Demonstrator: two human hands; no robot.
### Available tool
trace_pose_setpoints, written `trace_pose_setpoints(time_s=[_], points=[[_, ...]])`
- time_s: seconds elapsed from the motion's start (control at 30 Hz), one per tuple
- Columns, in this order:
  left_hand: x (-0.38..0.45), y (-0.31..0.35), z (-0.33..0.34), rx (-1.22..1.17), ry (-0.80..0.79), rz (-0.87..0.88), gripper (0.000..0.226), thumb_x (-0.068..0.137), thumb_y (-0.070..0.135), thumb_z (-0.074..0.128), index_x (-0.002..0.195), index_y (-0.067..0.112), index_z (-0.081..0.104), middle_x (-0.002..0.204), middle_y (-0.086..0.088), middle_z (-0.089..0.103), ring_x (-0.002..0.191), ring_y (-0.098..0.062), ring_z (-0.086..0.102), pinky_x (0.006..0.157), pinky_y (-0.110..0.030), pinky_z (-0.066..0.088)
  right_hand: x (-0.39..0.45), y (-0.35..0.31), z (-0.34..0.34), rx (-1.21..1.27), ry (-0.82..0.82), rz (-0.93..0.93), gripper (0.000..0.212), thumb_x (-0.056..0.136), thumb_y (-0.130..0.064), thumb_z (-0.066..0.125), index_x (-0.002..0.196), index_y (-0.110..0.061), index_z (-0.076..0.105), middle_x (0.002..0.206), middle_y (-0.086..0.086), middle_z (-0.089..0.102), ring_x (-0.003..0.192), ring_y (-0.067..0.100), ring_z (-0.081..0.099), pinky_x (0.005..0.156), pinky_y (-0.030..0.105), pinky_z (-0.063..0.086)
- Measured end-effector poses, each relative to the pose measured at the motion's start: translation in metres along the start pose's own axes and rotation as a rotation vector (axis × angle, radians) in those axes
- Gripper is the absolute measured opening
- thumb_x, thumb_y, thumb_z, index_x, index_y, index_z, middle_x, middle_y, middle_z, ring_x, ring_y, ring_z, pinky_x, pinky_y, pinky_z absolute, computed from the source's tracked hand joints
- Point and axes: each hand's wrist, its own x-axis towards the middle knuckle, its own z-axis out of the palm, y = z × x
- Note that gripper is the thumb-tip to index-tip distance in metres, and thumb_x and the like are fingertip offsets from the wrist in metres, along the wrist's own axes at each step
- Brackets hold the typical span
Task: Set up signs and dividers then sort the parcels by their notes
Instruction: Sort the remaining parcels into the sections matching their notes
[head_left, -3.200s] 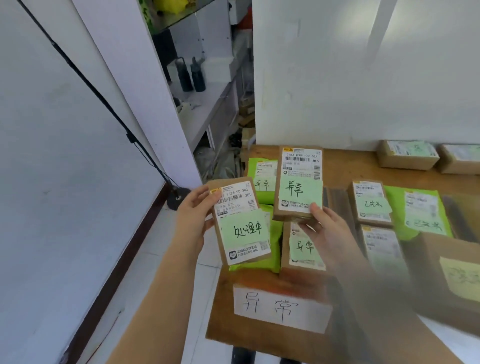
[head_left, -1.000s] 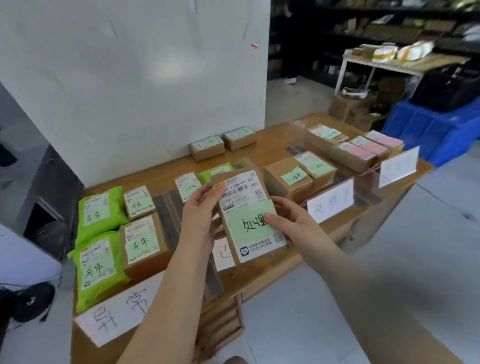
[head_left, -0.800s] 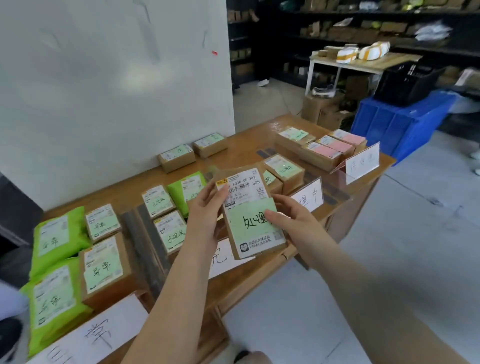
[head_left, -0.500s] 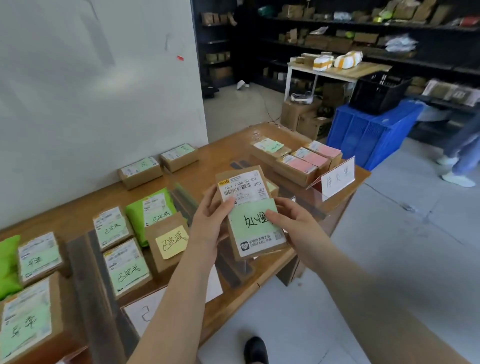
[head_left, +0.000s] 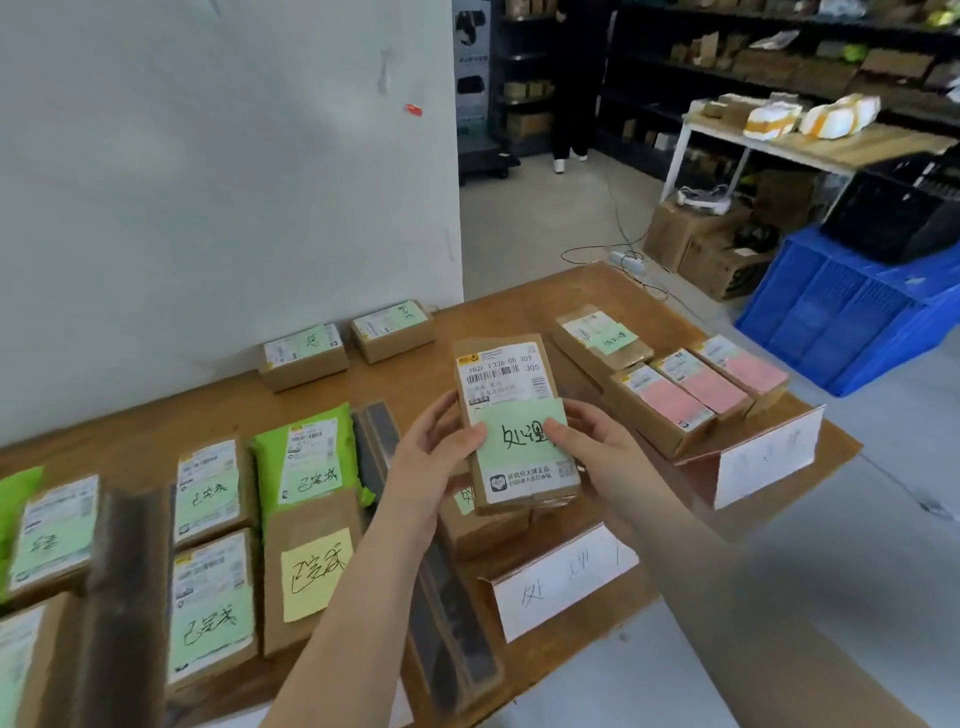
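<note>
On the wooden table (head_left: 498, 306), from the left: brown and green parcels with green notes (head_left: 210, 621) and one yellow note (head_left: 316, 571) are laid flat in a section, notes upward so they can be read, bounded by a dark divider strip (head_left: 376, 441). At centre, one brown parcel (head_left: 514, 421) is held raised above the table, label toward the wearer, presumably for its green note (head_left: 519, 436) to be read against the signs. It is pinched by the left hand (head_left: 441, 457) at its left edge and the right hand (head_left: 592, 447) at its right edge, fingers closed on it. Below it stands a white sign (head_left: 566, 577) fronting a section with few boxes; further right, pink-noted parcels (head_left: 698, 384) lie behind a second sign (head_left: 769, 457). Compared with half a second earlier, the grasp is unchanged; the view has swung rightward and the parcel is now carried over the middle sign's section.
</note>
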Motion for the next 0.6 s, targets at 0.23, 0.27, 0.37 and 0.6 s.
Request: trace_pose_setpoints(time_s=[0.23,0.27,0.37,0.6], points=[[0.045,-0.008,0.003,0.027,0.245,-0.020,0.039,0.078,0.017,0.072,0.109,0.035,0.056,0.091,0.011,0.073,0.077,-0.008,0.071,0.050,-0.021,0.052,0.082,-0.001,-0.002,0.017,-0.136,0.069,0.031,0.085,-0.017,0.065,0.115,-0.021,0.056,0.106,0.001,0.070,0.087,0.015,0.071,0.063,0.026,0.056],[0.052,-0.008,0.005,0.034,0.287,-0.017,0.038,0.079,0.018,0.071,0.111,0.033,0.056,0.094,0.010,0.072,0.076,-0.008,0.071,0.050,-0.020,0.052,0.094,-0.002,-0.002,0.010,-0.161,0.080,0.031,0.086,-0.018,0.065,0.116,-0.019,0.056,0.107,0.001,0.069,0.088,0.015,0.070,0.064,0.027,0.056],[0.070,-0.005,0.014,0.080,0.391,-0.005,0.042,0.081,0.021,0.070,0.121,0.026,0.055,0.100,0.009,0.069,0.079,-0.006,0.070,0.054,-0.019,0.052,0.128,-0.006,-0.005,-0.078,-0.233,0.102,0.032,0.087,-0.021,0.063,0.117,-0.018,0.054,0.111,0.002,0.067,0.094,0.017,0.068,0.070,0.029,0.055],[0.125,-0.003,0.024,0.141,0.570,-0.005,0.049,0.083,0.012,0.067,0.129,0.011,0.052,0.101,0.006,0.068,0.072,0.001,0.068,0.052,-0.014,0.051,0.217,-0.009,-0.005,-0.269,-0.401,0.159,0.025,0.090,-0.021,0.060,0.114,-0.018,0.053,0.115,0.005,0.064,0.098,0.020,0.066,0.082,0.038,0.055]])
